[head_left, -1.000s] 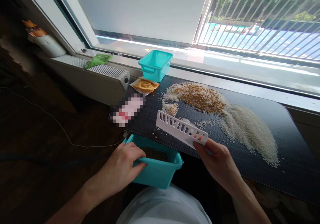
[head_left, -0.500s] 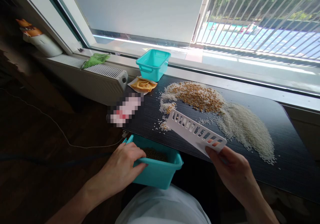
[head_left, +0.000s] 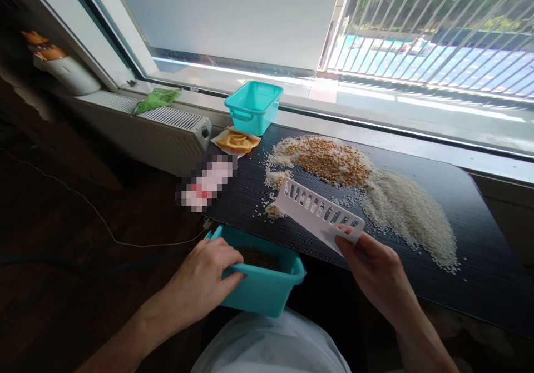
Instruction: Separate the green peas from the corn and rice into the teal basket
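My left hand grips the near rim of a turquoise plastic bin, held just below the table's front edge. Small greenish-brown grains lie inside it. Between thumb and fingers, my right hand holds a white slotted plastic strip by its right end. The strip's left end is beside a small cluster of rice and yellow grains. Behind it spreads a pile of white rice, with yellow-orange grains mixed over its left part.
On the dark table, a second turquoise bin stands at the back near the window. Some flat food on paper and a blurred-out object lie at left. A radiator bears a green cloth; a thin cable runs along the floor.
My right hand has shifted a little left with the white strip, bringing it nearer the small cluster. My left hand and the bin it grips stay almost where they were.
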{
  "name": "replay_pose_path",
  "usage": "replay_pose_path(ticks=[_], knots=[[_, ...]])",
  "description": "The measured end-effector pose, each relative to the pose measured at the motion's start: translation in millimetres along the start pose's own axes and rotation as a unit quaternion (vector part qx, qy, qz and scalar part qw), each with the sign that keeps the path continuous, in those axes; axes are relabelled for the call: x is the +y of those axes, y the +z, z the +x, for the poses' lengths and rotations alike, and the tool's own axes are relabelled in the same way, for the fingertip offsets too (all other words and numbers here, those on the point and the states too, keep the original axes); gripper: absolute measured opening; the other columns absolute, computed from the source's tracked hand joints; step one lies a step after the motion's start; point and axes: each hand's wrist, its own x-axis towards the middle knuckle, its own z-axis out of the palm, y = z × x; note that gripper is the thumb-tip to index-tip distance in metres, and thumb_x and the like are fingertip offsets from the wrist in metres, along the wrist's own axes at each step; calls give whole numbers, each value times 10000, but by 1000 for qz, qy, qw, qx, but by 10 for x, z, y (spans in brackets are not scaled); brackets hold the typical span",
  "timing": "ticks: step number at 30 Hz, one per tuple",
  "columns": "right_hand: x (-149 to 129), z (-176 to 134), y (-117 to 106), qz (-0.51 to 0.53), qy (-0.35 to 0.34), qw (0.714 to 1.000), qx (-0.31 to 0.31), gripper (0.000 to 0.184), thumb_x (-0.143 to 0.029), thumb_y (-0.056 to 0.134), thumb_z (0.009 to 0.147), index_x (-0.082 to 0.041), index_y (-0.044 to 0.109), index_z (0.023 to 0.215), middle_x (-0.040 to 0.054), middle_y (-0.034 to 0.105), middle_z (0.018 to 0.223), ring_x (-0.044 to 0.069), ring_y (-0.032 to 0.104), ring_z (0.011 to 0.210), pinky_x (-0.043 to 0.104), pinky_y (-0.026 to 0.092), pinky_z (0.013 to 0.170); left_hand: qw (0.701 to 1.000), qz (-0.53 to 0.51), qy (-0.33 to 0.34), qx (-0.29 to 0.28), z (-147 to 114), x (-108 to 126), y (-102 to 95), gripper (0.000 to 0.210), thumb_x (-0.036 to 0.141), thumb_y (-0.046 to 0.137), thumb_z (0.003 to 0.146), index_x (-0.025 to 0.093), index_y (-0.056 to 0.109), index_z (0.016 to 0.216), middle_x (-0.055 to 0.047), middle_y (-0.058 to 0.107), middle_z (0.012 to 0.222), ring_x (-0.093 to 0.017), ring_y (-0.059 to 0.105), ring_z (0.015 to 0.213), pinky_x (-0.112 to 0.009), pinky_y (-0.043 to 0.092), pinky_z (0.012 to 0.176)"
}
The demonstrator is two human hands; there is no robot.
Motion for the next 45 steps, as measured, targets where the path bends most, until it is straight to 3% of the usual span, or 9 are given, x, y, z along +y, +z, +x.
replay_pose_path(ticks=[10,20,25,41,45], knots=[[-78,10,-1,24,7,1000,-14,262,-321,614,816,-177,783,955,34,801,867,231,748,735,281,595,674,1000,9,11,2,20,-5,-9,158,153,599,842,215,734,786,-34,727,852,-212,636,847,-379,454,843],[-188,84,21,6,-9,998,-60,255,-331,573,839,-186,783,821,4,777,742,180,702,624,205,531,534,1000,1,2,-2,12,3,-18,141,156,620,845,215,741,803,-35,721,868,-213,633,859,-382,457,858],[-183,4,-65,25,-5,999,-40,249,-317,596,822,-190,791,912,20,798,845,217,743,721,244,581,624,1000,-3,2,0,18,-12,-8,118,162,635,846,207,743,833,-40,722,886,-215,633,884,-381,461,869],[-123,-109,-109,0,-8,1000,-22,230,-311,601,815,-195,791,874,17,793,796,203,732,649,228,571,571,1000,3,-4,-10,22,31,-37,130,139,627,845,198,736,806,-33,724,869,-221,627,892,-398,446,883],[-120,-131,-109,4,-5,999,-47,235,-308,601,825,-189,790,901,23,795,819,210,734,668,232,571,558,1000,3,-2,-9,20,33,-40,127,137,629,845,195,733,801,-32,721,862,-218,625,880,-393,444,878]])
